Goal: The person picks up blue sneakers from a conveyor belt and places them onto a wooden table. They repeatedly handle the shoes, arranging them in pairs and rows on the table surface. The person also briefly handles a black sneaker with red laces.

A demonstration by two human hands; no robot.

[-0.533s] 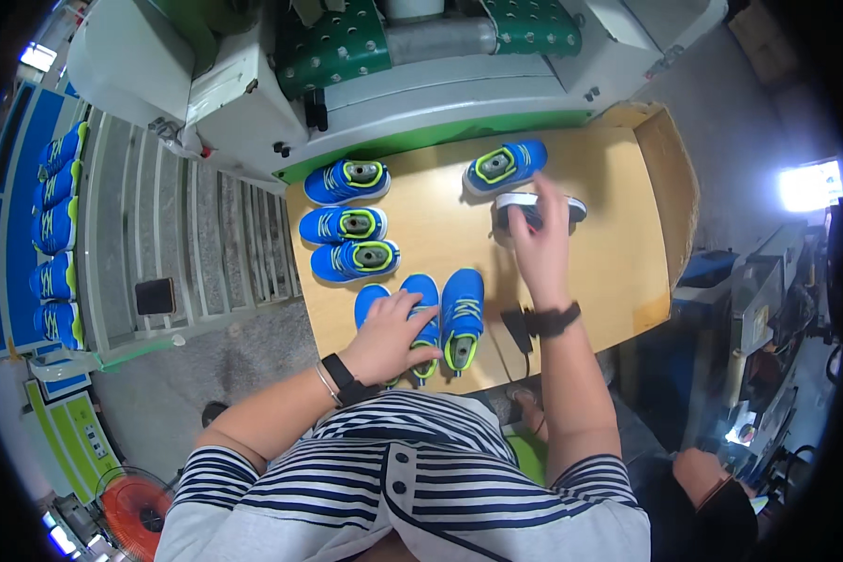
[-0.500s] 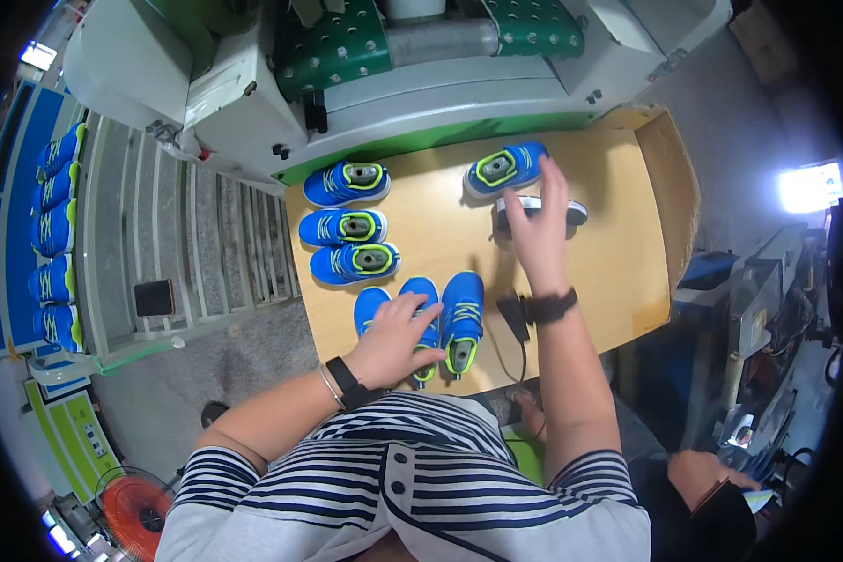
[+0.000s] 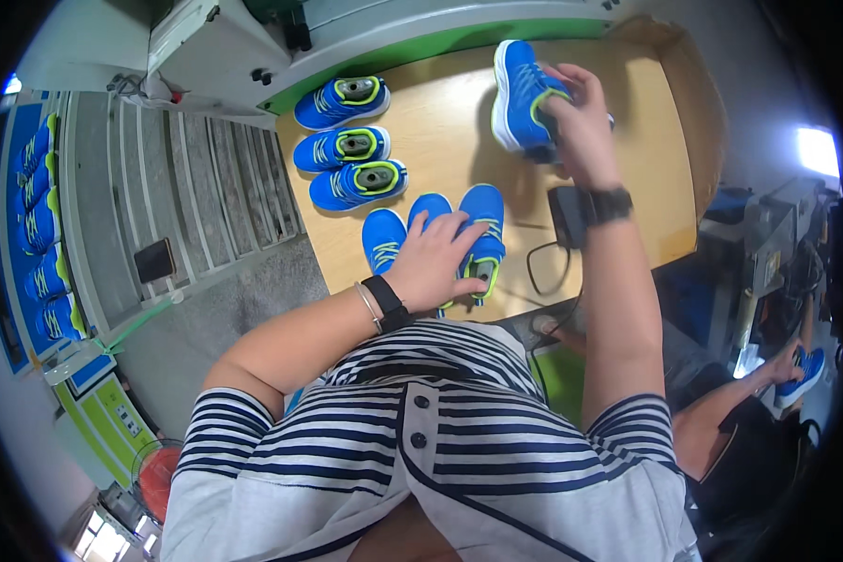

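Observation:
My right hand (image 3: 583, 131) grips a blue sneaker (image 3: 523, 94) with a white sole at the collar, at the far right part of the wooden board (image 3: 450, 112). The sneaker is tilted, sole edge to the left. My left hand (image 3: 431, 262) lies with spread fingers over several blue sneakers near the board's front edge. Its fingers hide most of the middle sneaker (image 3: 430, 205); the right sneaker (image 3: 482, 211) and left sneaker (image 3: 382, 234) show beside it. At the board's left, three more blue sneakers (image 3: 345, 101) with lime collars sit in a column.
A black box-like object (image 3: 565, 217) with a cable lies by my right wrist. Machine casing (image 3: 217, 56) borders the far side; a cardboard edge (image 3: 702, 112) the right. More sneakers (image 3: 39, 229) line a rack at left. At right, a co-worker's hand (image 3: 779, 369) holds a blue sneaker (image 3: 802, 377).
My right hand, fingers extended over the far-right shoes before, now grips a blue sneaker and has turned it. My left hand stays spread over the near sneakers. The whole view has shifted.

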